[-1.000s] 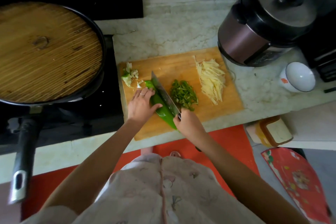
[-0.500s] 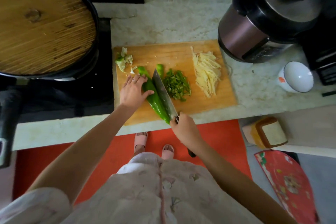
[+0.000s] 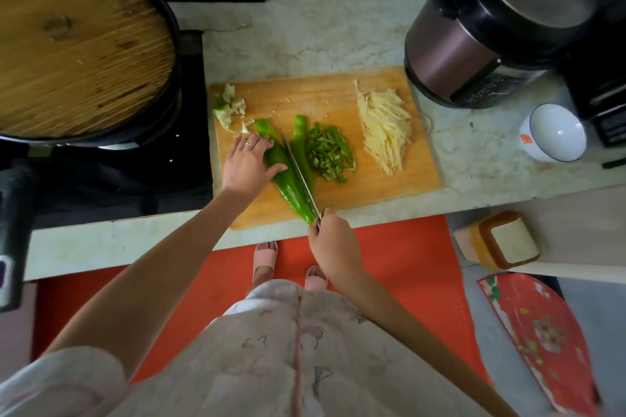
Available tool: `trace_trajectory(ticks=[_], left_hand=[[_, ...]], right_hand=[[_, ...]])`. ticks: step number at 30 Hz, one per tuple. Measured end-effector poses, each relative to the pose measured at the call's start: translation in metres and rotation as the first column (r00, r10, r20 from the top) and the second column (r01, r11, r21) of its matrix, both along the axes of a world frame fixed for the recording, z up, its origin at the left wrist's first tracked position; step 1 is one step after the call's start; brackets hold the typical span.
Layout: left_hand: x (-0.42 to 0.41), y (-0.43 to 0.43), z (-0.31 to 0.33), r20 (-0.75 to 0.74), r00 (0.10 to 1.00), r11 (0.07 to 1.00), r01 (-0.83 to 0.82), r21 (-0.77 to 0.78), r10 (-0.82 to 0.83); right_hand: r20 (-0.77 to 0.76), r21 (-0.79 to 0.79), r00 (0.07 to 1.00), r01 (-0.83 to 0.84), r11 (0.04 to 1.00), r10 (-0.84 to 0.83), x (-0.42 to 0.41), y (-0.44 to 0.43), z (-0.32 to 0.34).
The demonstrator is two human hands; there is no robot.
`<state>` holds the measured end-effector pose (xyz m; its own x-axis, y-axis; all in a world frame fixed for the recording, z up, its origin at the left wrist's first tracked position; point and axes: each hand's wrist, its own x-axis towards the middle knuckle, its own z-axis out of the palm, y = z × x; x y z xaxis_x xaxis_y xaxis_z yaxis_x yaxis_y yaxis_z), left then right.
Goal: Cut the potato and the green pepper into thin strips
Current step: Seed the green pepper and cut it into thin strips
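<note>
On the cutting board (image 3: 342, 91), the green pepper (image 3: 289, 191) lies between both hands, light, glossy, likely slippery; the potato strips (image 3: 386, 125) lie beyond the right hand (image 3: 333, 242). The left hand (image 3: 247, 164) presses the pepper with flattened fingers; the right grips the knife (image 3: 298, 173), blade lengthwise along it.

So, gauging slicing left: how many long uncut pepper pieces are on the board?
2: a wide piece under the left hand, a narrower piece just right of the knife. Smaller ones may hide under the strips.
</note>
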<state>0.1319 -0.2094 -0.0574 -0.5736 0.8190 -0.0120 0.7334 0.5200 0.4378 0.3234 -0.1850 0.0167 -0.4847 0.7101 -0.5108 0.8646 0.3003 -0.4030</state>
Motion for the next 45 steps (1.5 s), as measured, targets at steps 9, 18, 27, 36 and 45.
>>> trace_trajectory(ticks=[9,18,27,36,45], left_hand=[[-0.003,-0.001,0.001,0.005,1.0,1.0,0.003,-0.008,-0.003],[-0.003,-0.001,-0.001,-0.017,1.0,1.0,0.025,-0.014,-0.025],[-0.006,0.001,0.0,-0.016,1.0,1.0,0.017,-0.021,-0.017],[-0.008,0.0,-0.005,-0.02,0.999,0.999,0.028,-0.02,-0.029],[-0.008,-0.001,-0.008,-0.068,0.996,0.998,0.065,-0.025,-0.066]], right_hand=[[-0.109,-0.049,0.992,0.058,0.997,-0.063,-0.015,0.008,-0.003],[-0.1,-0.027,0.993,0.059,0.998,-0.062,0.01,-0.002,-0.008],[-0.122,-0.045,0.988,0.086,0.995,-0.091,0.001,0.0,-0.008],[-0.118,-0.044,0.99,0.077,0.996,-0.082,0.014,0.0,-0.014],[-0.213,-0.286,0.95,0.163,0.944,-0.229,-0.016,0.048,-0.008]])
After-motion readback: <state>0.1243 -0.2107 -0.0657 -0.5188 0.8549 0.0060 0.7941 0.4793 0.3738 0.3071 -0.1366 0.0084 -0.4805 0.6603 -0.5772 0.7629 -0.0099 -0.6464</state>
